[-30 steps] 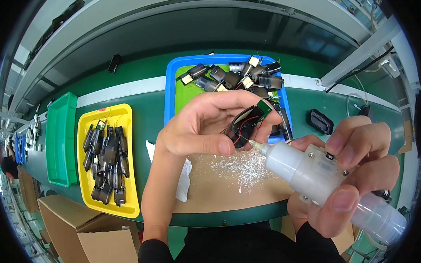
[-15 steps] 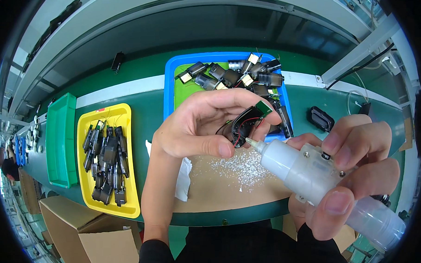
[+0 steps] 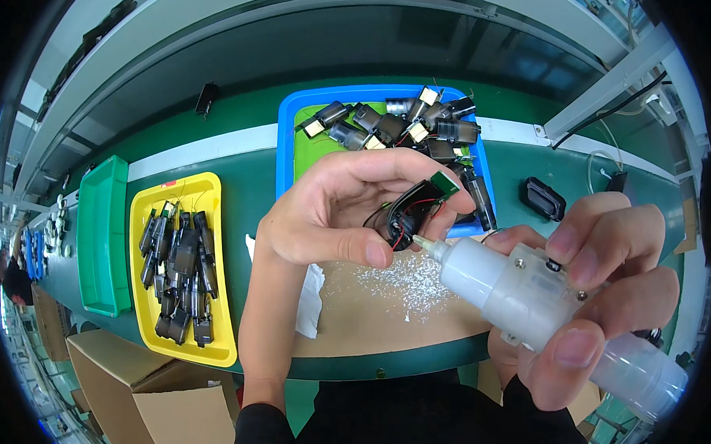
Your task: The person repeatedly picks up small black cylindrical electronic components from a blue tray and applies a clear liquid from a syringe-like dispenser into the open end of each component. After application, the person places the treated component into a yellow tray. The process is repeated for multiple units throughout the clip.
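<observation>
My left hand [image 3: 335, 211] holds a small black part [image 3: 406, 214] with red and black wires and a green circuit board at its top, pinched between thumb and fingers above the table. My right hand [image 3: 601, 292] grips a translucent white dispenser bottle [image 3: 530, 302]. The bottle's nozzle tip touches the underside of the black part. Below them a brown mat [image 3: 382, 319] carries a scatter of white specks.
A blue tray [image 3: 284, 158] with a green liner holds several black motor parts. A yellow tray [image 3: 215, 227] holds several more dark parts, beside a green bin [image 3: 101, 231]. A white cloth [image 3: 310, 298] lies by the mat. Cardboard boxes [image 3: 142, 394] stand below the table edge.
Both hands stay nearly in place. The bottle nozzle remains at the black part, with only slight shifts of the fingers.
</observation>
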A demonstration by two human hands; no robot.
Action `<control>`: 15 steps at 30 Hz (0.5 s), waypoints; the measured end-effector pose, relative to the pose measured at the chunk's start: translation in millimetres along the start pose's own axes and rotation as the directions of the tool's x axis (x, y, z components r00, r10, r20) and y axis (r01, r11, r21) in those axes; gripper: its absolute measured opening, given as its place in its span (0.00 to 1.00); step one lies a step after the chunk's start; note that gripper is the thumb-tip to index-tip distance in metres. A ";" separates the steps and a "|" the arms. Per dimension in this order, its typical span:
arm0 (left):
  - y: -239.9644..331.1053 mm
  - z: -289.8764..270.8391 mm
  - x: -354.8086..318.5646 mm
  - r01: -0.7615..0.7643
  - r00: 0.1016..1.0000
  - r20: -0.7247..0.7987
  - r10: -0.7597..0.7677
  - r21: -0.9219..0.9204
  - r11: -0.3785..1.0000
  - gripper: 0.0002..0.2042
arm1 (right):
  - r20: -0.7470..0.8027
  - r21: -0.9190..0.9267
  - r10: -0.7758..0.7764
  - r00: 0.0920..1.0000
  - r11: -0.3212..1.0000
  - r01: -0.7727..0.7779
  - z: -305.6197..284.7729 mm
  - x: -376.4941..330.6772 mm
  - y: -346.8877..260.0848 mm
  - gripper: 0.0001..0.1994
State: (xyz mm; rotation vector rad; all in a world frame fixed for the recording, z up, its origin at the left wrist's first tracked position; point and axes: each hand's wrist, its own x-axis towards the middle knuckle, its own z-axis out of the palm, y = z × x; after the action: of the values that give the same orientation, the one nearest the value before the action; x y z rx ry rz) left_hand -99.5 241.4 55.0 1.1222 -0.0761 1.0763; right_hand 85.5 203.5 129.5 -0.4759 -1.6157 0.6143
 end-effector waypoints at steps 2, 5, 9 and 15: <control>-2.8 3.2 2.2 -0.003 0.996 -0.090 0.008 0.048 0.999 0.29 | -0.015 -0.009 0.026 1.000 1.000 -0.027 1.0 -0.7 -1.8 0.12; -2.7 17.0 5.0 0.023 0.957 -0.289 0.018 0.140 0.990 0.29 | -0.008 -0.013 0.009 1.000 1.000 -0.009 -0.4 -0.8 -0.5 0.12; -1.5 16.9 3.5 0.019 0.959 -0.284 0.023 0.144 0.989 0.29 | -0.002 -0.012 0.018 1.000 1.000 -0.018 -0.1 -0.6 -1.9 0.12; 0.6 -2.8 -1.2 -0.041 0.998 0.043 0.041 0.012 0.999 0.30 | -0.011 -0.009 0.024 1.000 1.000 -0.025 1.9 -1.6 -2.1 0.13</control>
State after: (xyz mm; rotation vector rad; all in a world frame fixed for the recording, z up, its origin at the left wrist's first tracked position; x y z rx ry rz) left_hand -101.8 242.7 53.4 1.1594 -0.1262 1.0908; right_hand 83.9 200.6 129.5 -0.5054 -1.6054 0.6222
